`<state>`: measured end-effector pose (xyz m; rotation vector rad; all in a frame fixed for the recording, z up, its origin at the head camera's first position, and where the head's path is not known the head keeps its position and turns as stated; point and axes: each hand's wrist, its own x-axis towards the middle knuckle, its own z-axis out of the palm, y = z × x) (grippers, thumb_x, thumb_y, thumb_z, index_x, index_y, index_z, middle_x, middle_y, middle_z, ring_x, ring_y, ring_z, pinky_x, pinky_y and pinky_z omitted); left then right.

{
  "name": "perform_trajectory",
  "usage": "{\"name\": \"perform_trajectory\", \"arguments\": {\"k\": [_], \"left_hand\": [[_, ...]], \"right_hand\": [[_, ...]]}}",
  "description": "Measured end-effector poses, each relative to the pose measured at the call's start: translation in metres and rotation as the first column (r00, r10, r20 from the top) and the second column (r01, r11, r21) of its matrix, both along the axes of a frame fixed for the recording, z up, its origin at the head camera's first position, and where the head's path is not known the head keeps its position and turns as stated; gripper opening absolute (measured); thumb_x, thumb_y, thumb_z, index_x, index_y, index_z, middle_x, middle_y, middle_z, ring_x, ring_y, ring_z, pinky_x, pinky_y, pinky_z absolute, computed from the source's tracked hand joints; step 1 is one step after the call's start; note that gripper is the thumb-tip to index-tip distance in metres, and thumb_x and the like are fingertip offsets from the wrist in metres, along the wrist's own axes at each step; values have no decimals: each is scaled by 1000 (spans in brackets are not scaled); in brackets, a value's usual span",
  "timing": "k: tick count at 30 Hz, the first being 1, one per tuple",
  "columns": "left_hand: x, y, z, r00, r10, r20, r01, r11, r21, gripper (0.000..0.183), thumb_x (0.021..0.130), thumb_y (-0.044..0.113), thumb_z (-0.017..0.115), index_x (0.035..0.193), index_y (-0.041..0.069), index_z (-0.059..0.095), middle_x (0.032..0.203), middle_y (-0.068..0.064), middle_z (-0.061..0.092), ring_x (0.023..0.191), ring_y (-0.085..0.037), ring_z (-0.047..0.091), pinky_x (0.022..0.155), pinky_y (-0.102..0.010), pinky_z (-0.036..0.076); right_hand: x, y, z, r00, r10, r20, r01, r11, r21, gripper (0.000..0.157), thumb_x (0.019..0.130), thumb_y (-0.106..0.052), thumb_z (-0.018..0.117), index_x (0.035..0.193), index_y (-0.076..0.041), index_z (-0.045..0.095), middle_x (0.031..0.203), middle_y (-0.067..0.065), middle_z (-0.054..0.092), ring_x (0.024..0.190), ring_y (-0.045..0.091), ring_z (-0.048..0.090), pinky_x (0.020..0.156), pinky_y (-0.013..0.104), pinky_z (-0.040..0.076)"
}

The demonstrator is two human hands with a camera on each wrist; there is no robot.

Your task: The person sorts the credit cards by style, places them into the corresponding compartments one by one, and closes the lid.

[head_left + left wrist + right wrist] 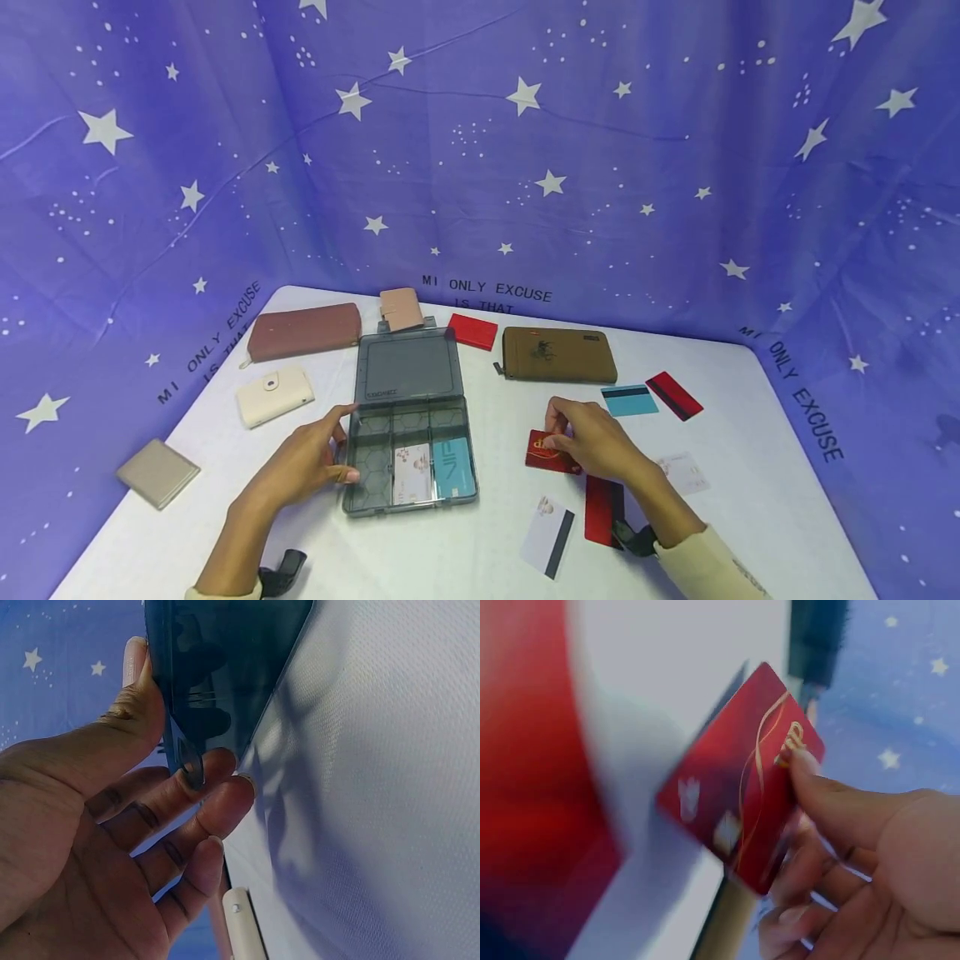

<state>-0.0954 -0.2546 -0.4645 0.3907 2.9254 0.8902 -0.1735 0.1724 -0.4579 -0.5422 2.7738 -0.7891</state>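
A grey see-through compartment box [375,475] lies with its lid [410,364] folded back. Its front middle compartment holds a white card [412,472], and the front right one a blue VIP card [453,468]. My left hand [303,458] holds the box's left side, thumb at the rim and fingers against the side wall [214,667]. Between thumb and fingers, my right hand [600,442] pinches a red card [727,772] with gold lettering, tilted above the table. Under the right wrist lies another red card [600,508]; a white striped card [547,536] is to its left.
On the right lie a blue card [630,401], a red card [675,395] and a pale card [684,473]. Behind are a brown wallet [562,357], a red card holder [474,331], a pink wallet [402,308] and a maroon wallet [303,331]. A cream wallet [274,397] and beige wallet [158,473] lie left.
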Motion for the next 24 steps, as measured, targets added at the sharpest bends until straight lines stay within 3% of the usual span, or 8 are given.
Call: {"name": "perform_trajectory", "arguments": {"k": [4,8,13,16,19,24], "left_hand": [[0,0,0,1000,-2,11,2,1000,2,94,70,26,88,149,9,39,104,-5,65,66,-4,52,64,-24,44],[1,0,0,1000,6,15,-6,1000,6,94,70,26,88,149,10,39,104,-5,65,67,-3,52,64,-24,45],[0,-1,0,1000,8,17,-8,1000,11,94,70,26,88,149,11,39,104,-5,64,67,-3,52,64,-24,45],[-1,-1,-1,1000,7,18,-7,1000,16,95,69,26,89,149,12,40,103,-5,64,67,-5,53,63,-24,44],[-1,-2,-2,1000,9,18,-9,1000,17,95,69,26,89,149,12,40,103,-4,63,67,-6,54,63,-24,44],[-2,-2,-3,1000,13,26,-14,1000,25,95,68,26,89,148,12,40,102,-4,64,67,-6,54,63,-24,44]], "right_hand": [[3,-23,13,997,71,9,-68,985,-160,20,92,-15,72,104,-26,61,78,-8,60,66,13,53,59,24,45],[6,-49,23,990,139,25,-123,938,-324,32,94,-16,70,120,-32,61,78,-5,63,68,20,54,60,24,46],[10,-87,25,976,204,82,-138,858,-495,30,92,-16,73,119,-26,62,77,-2,68,62,30,60,58,34,54],[14,-111,23,966,224,126,-121,829,-547,30,91,-18,74,117,-24,63,76,-1,70,60,34,63,59,42,57],[19,-134,20,962,219,165,-92,825,-557,28,90,-20,75,116,-21,64,75,2,72,58,37,65,59,45,57],[26,-168,11,967,173,186,-52,852,-521,27,90,-22,75,114,-19,65,74,10,73,53,35,64,50,35,54]]}}
